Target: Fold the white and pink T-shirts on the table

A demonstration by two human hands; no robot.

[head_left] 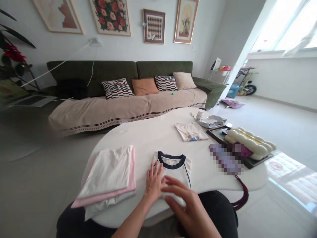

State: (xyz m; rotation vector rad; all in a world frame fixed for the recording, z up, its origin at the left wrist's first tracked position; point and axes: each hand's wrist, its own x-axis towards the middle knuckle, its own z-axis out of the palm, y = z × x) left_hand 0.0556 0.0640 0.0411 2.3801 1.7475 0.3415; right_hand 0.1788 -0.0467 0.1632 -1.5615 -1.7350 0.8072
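A folded white T-shirt with a dark navy collar [174,165] lies at the near edge of the white table [153,135]. My left hand [154,181] rests flat on its left side, fingers spread. My right hand [188,205] lies over the shirt's lower right part, fingers stretched out, holding nothing. To the left sits a stack of folded white and pink garments [109,175]. Farther back lies a folded white T-shirt with a printed picture [191,131].
A dark tray [257,161] at the right table edge carries a cream ribbed object [250,142] and a purple item. Crumpled wrappers and a small white bottle [199,115] lie behind. A green sofa [123,71] with cushions stands beyond the table.
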